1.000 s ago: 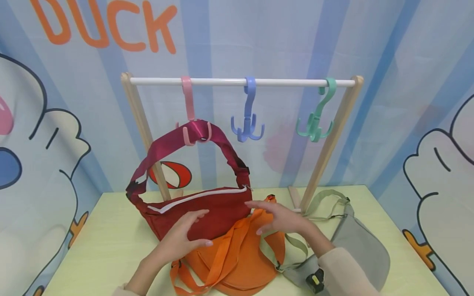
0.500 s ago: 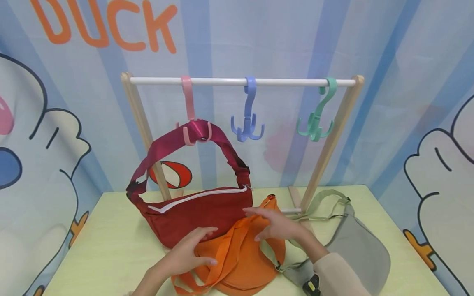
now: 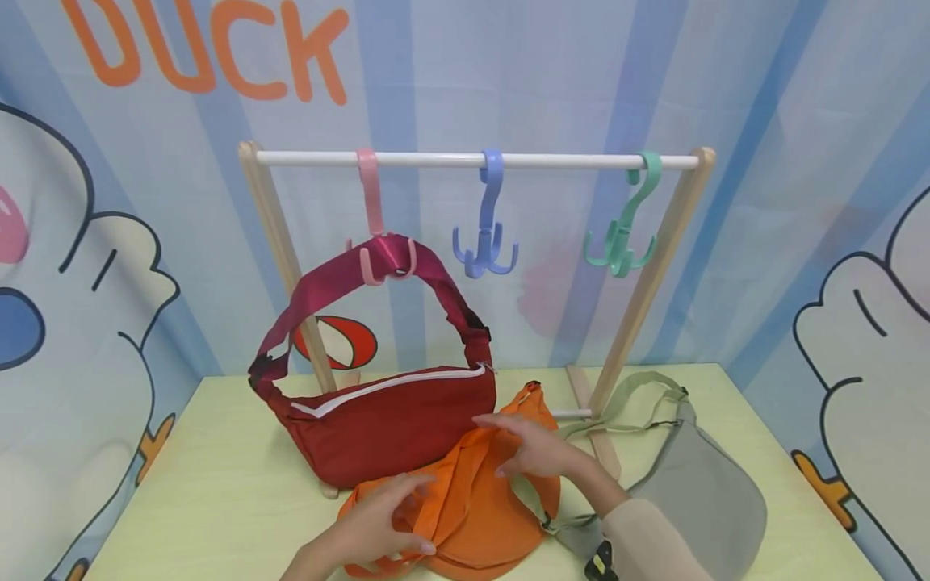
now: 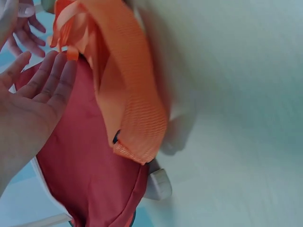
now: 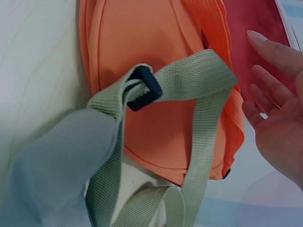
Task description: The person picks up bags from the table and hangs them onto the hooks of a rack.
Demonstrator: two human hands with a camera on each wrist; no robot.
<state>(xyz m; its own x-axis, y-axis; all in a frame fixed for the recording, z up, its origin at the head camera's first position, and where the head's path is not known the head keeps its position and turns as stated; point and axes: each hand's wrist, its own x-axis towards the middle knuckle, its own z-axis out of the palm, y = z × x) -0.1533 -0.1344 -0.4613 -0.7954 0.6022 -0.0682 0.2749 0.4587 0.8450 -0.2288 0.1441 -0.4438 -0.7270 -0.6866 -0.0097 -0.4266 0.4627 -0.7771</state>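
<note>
An orange bag point(image 3: 501, 516) lies on the table in front of the rack, its wide strap point(image 4: 137, 94) folded over it. My left hand point(image 3: 381, 516) is over the bag's left side, fingers spread and relaxed, gripping nothing. Above its upper right part is my right hand point(image 3: 538, 448), also with loose, extended fingers; in the right wrist view this hand point(image 5: 279, 94) looks apart from the cloth. Behind them a dark red bag point(image 3: 400, 428) hangs by its strap from a pink hook point(image 3: 370, 194), its underside at the tabletop.
A grey bag point(image 3: 705, 492) lies at the right, its pale green strap point(image 5: 203, 123) lying across the orange bag. A blue hook point(image 3: 485, 226) and a green hook point(image 3: 622, 226) hang on the white bar point(image 3: 567, 161) of the wooden rack. A patterned cloth backs the table point(image 3: 189, 500).
My left hand has moved down and right, from before the red bag to over the orange one. The right hand has shifted slightly down and left. The bags on the table look unmoved.
</note>
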